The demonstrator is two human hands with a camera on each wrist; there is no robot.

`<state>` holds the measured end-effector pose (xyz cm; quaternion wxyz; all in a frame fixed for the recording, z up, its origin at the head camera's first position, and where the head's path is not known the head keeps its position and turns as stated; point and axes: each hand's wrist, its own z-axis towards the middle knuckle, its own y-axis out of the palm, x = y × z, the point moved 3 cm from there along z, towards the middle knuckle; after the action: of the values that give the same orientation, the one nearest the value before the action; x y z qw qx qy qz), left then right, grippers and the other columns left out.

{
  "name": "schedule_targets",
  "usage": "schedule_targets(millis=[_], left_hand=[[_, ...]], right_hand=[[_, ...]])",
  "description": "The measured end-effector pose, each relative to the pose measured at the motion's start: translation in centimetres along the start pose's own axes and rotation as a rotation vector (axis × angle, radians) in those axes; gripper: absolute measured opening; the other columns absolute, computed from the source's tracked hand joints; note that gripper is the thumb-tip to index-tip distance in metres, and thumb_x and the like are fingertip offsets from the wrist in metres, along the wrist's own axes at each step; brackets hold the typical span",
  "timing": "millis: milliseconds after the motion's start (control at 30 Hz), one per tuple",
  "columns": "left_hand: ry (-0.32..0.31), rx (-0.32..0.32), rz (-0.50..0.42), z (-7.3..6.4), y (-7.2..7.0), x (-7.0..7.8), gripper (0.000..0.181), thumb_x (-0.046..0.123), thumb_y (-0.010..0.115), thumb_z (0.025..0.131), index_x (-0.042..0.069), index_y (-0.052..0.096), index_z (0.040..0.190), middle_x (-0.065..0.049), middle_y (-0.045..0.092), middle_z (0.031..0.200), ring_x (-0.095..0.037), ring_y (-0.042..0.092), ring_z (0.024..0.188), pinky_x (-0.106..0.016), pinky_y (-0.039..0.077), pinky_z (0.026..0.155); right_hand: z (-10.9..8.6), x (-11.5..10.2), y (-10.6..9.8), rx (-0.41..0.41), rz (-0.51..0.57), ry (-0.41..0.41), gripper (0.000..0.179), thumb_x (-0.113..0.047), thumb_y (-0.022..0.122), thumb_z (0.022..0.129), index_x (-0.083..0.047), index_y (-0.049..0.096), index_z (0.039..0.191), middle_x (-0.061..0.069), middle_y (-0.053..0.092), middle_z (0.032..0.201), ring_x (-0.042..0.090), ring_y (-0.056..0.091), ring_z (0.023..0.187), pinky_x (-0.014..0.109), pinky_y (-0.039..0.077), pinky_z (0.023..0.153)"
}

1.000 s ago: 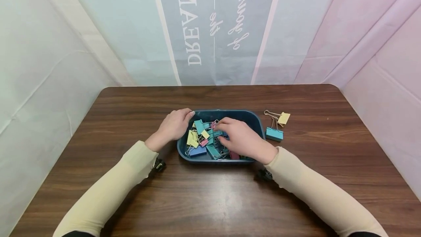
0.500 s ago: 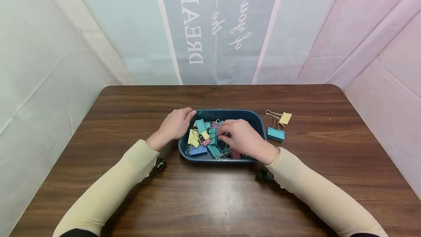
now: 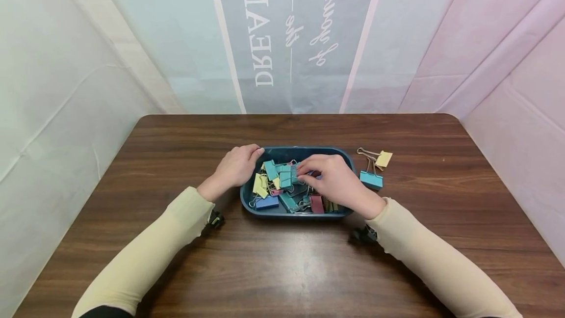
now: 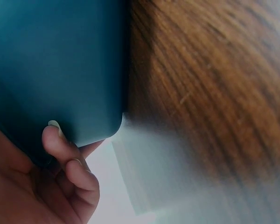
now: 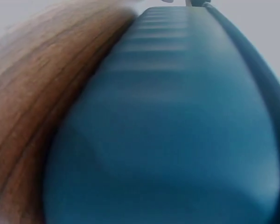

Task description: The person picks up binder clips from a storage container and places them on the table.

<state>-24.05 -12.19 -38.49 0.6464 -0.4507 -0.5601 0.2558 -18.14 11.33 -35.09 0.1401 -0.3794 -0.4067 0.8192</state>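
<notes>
A dark teal plastic bin (image 3: 300, 216) full of mixed binder clips stands on the table. My left hand (image 3: 236, 167) grips its left end, thumb over the rim; the left wrist view shows curled fingers (image 4: 81, 175) against the outer wall. Over the bin, my right hand (image 3: 333, 175) pinches a teal binder clip (image 3: 286, 176) by its wire handles. Below lie yellow clips (image 3: 259, 185), a blue clip (image 3: 267, 202), a dark red clip (image 3: 316, 204) and more teal ones. The right wrist view is filled mostly by the bin's outer wall (image 5: 163, 130).
Just right of the bin, a turquoise binder clip (image 3: 371, 180) and yellow clips (image 3: 384, 159) lie together on the brown wooden table (image 3: 282, 269). A printed cloth backdrop (image 3: 176, 38) rises behind the table's far edge, with pale cloth at both sides.
My right hand has closed its fingers on the teal binder clip and drawn it slightly up from the pile. The left hand has stayed at the bin's left end.
</notes>
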Motion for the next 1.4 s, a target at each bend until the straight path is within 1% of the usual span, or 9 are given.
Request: schedule_targets(millis=[133, 267, 433, 533, 733, 900, 1067, 1233, 1400], left_hand=[[-0.008, 0.001, -0.005, 0.0, 0.1, -0.1, 0.041, 0.035, 0.038, 0.109, 0.008, 0.064, 0.125, -0.006, 0.064, 0.091, -0.024, 0.059, 0.080, -0.041, 0.048, 0.077], [-0.006, 0.004, -0.007, 0.0, 0.1, -0.2, 0.040, 0.035, 0.038, 0.109, 0.008, 0.064, 0.124, -0.005, 0.063, 0.086, -0.024, 0.058, 0.078, -0.040, 0.048, 0.075], [-0.001, 0.008, -0.008, 0.0, 0.0, -0.1, 0.039, 0.034, 0.039, 0.109, 0.008, 0.065, 0.121, -0.004, 0.062, 0.085, -0.024, 0.058, 0.079, -0.040, 0.047, 0.075], [-0.004, 0.009, -0.006, 0.0, -0.1, -0.1, 0.039, 0.034, 0.039, 0.109, 0.009, 0.065, 0.122, -0.005, 0.064, 0.090, -0.024, 0.058, 0.082, -0.041, 0.048, 0.077], [-0.007, 0.013, -0.005, 0.0, 0.0, -0.1, 0.041, 0.035, 0.038, 0.109, 0.008, 0.064, 0.125, -0.007, 0.067, 0.099, -0.024, 0.059, 0.085, -0.043, 0.049, 0.081], [-0.003, 0.009, -0.005, 0.0, 0.0, -0.1, 0.042, 0.035, 0.038, 0.109, 0.008, 0.063, 0.127, -0.008, 0.067, 0.099, -0.024, 0.060, 0.086, -0.043, 0.049, 0.081], [-0.008, 0.010, -0.001, -0.2, -0.1, -0.1, 0.041, 0.035, 0.039, 0.109, 0.008, 0.063, 0.128, -0.008, 0.068, 0.100, -0.024, 0.061, 0.087, -0.044, 0.050, 0.083], [-0.006, 0.008, -0.007, -0.2, -0.1, 0.0, 0.042, 0.035, 0.039, 0.109, 0.007, 0.062, 0.130, -0.010, 0.068, 0.104, -0.024, 0.061, 0.088, -0.045, 0.050, 0.086], [0.000, 0.008, -0.004, -0.1, -0.1, 0.1, 0.040, 0.034, 0.039, 0.109, 0.008, 0.063, 0.128, -0.007, 0.065, 0.089, -0.023, 0.059, 0.081, -0.042, 0.050, 0.079]], right_hand=[[-0.1, -0.1, -0.7, 0.050, 0.019, -0.018, 0.009, -0.011, 0.078, 0.087, -0.013, 0.078, 0.096, -0.002, 0.073, 0.106, 0.007, 0.068, 0.084, 0.031, 0.056, 0.070], [-0.4, -0.2, -2.0, 0.100, 0.010, -0.038, 0.010, -0.008, 0.078, 0.086, -0.013, 0.078, 0.095, -0.001, 0.073, 0.107, 0.007, 0.068, 0.081, 0.031, 0.055, 0.066], [-1.3, 0.3, -4.5, 0.146, -0.013, -0.011, 0.014, -0.005, 0.080, 0.084, -0.013, 0.079, 0.096, -0.001, 0.073, 0.106, 0.005, 0.068, 0.082, 0.025, 0.055, 0.067], [-2.0, 1.1, -6.1, 0.178, -0.044, 0.013, 0.016, -0.004, 0.080, 0.084, -0.014, 0.079, 0.096, -0.003, 0.073, 0.105, 0.005, 0.068, 0.083, 0.019, 0.054, 0.069], [-4.0, 3.4, -9.4, 0.244, -0.173, 0.074, 0.018, -0.004, 0.082, 0.081, -0.015, 0.080, 0.095, -0.005, 0.073, 0.102, 0.002, 0.066, 0.079, 0.011, 0.049, 0.068], [-6.0, 5.5, -11.7, 0.295, -0.251, 0.114, 0.019, -0.001, 0.084, 0.078, -0.011, 0.079, 0.092, -0.002, 0.074, 0.098, -0.010, 0.061, 0.078, 0.006, 0.046, 0.068], [-7.8, 7.3, -12.4, 0.280, -0.295, 0.168, 0.018, -0.001, 0.084, 0.078, -0.012, 0.078, 0.091, -0.003, 0.073, 0.093, -0.015, 0.055, 0.074, 0.006, 0.044, 0.064], [-9.8, 8.8, -12.5, 0.254, -0.293, 0.223, 0.019, -0.002, 0.084, 0.077, -0.014, 0.078, 0.090, -0.002, 0.074, 0.090, -0.016, 0.055, 0.073, 0.007, 0.044, 0.063], [-11.3, 9.8, -12.3, 0.223, -0.273, 0.264, 0.021, 0.001, 0.084, 0.076, -0.014, 0.078, 0.090, 0.000, 0.074, 0.088, -0.015, 0.056, 0.072, 0.006, 0.044, 0.063]])
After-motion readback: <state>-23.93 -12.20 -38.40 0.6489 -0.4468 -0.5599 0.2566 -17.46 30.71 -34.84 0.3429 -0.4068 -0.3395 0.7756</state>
